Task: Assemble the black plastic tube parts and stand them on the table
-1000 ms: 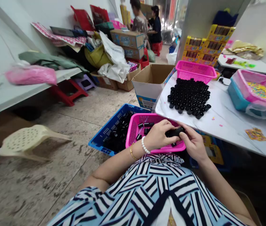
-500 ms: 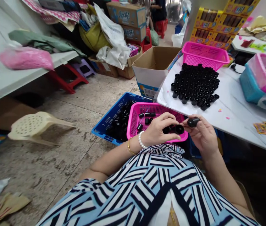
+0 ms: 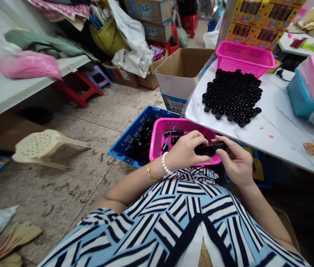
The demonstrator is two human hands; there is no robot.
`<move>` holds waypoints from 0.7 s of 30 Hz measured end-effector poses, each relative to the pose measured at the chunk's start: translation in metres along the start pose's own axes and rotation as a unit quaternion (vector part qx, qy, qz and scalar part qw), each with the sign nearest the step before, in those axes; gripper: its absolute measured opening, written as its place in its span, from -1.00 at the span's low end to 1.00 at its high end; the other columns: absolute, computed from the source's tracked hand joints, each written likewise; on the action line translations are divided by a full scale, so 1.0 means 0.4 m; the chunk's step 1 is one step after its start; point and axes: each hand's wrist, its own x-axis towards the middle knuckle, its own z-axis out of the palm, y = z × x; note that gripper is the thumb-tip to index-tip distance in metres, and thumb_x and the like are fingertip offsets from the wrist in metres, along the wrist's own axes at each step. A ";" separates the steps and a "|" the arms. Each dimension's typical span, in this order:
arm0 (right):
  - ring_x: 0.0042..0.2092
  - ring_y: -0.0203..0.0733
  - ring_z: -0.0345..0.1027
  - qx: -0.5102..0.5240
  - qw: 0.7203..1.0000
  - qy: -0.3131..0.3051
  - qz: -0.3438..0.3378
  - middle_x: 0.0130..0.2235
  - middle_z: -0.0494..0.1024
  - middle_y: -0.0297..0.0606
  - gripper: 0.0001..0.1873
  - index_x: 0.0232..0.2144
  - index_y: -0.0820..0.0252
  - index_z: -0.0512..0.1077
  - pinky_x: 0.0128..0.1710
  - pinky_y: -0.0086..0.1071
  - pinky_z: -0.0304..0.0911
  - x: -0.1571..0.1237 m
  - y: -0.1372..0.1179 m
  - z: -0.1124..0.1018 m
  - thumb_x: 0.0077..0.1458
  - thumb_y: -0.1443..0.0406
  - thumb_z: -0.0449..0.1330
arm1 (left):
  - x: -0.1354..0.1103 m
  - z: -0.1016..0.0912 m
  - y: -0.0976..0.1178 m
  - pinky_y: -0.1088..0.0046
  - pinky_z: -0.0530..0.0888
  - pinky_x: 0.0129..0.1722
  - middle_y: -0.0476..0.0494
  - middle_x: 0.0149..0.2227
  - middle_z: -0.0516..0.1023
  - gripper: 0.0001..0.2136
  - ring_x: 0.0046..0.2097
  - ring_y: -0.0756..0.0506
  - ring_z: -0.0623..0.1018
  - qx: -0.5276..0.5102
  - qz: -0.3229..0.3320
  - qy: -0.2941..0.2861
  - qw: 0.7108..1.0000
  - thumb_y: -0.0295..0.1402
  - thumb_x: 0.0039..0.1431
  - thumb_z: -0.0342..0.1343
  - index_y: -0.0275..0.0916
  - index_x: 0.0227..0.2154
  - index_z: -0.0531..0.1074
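My left hand [image 3: 192, 149], with a pearl bracelet at its wrist, is closed around a black plastic tube [image 3: 203, 150]. Thumb and fingers of my right hand [image 3: 236, 157] pinch a second black piece, a short cap-like cylinder [image 3: 218, 146]. The two pieces meet end to end; whether one sits inside the other I cannot tell. Both hands are above the pink basket [image 3: 151, 148] at my lap, where several loose black cylinders [image 3: 164, 147] lie. On the white table [image 3: 282, 155] many black cylinders [image 3: 231, 94] stand upright in a tight group.
A blue crate [image 3: 118, 148] of black parts lies beside the pink basket. An open carton [image 3: 173, 81] stands against the table's left edge. Another pink basket [image 3: 246, 59], stacked yellow boxes [image 3: 253, 27] and a blue tub [image 3: 298, 96] are on the table. A cream stool [image 3: 38, 144] is at left.
My right hand has moved left and brought its black piece against the end of the tube in my left hand. The left hand has barely moved. The whole view has shifted slightly.
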 end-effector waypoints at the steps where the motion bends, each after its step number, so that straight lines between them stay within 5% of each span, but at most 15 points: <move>1: 0.00 -0.10 0.56 0.025 1.000 0.014 0.009 0.03 0.62 -0.21 -0.61 0.14 0.04 0.49 0.08 -0.17 0.50 0.001 0.000 0.001 0.27 0.23 0.24 | 0.005 -0.006 0.003 0.40 0.49 -0.16 -0.13 -0.20 0.49 -0.68 -0.20 -0.06 0.51 0.010 -0.008 0.006 1.000 -0.26 0.04 0.43 -0.29 -0.22 0.49; 5: -0.03 -0.09 0.58 0.052 0.997 0.048 0.023 0.00 0.64 -0.21 -0.62 0.12 0.08 0.49 0.08 -0.14 0.51 0.019 0.007 0.001 0.28 0.19 0.23 | 0.041 -0.013 -0.008 0.41 0.45 -0.21 -0.07 -0.26 0.45 -0.61 -0.24 -0.05 0.46 0.050 -0.021 0.025 0.998 -0.19 -0.04 0.49 -0.29 -0.28 0.47; 12: -0.15 -0.14 0.58 -0.153 0.985 0.074 0.005 -0.02 0.65 -0.15 -0.52 0.20 0.11 0.44 -0.06 -0.22 0.52 0.100 0.065 -0.038 0.29 0.13 0.21 | 0.150 0.078 -0.105 0.36 0.51 -0.10 -0.13 -0.17 0.44 -0.61 -0.15 -0.08 0.49 0.002 0.029 0.081 0.996 -0.18 -0.04 0.48 -0.29 -0.21 0.55; 17: 0.15 -0.08 0.46 -0.268 0.961 -0.031 -0.059 0.17 0.53 -0.09 -0.50 0.28 0.11 0.36 0.23 -0.15 0.35 0.125 0.091 -0.053 0.34 0.21 0.13 | 0.167 0.156 -0.144 0.30 0.52 -0.06 -0.19 -0.15 0.44 -0.77 -0.11 -0.12 0.49 -0.028 0.036 0.102 0.994 -0.24 0.18 0.31 -0.30 -0.21 0.56; 21: 0.26 -0.10 0.33 -0.251 0.963 -0.094 -0.012 0.25 0.42 -0.06 -0.43 0.39 0.08 0.18 0.29 -0.11 0.28 0.092 0.103 -0.038 0.38 0.25 0.05 | 0.142 0.199 -0.146 0.22 0.53 -0.02 -0.23 -0.13 0.44 -0.81 -0.08 -0.16 0.48 -0.054 -0.010 0.083 0.995 -0.29 0.19 0.26 -0.30 -0.21 0.53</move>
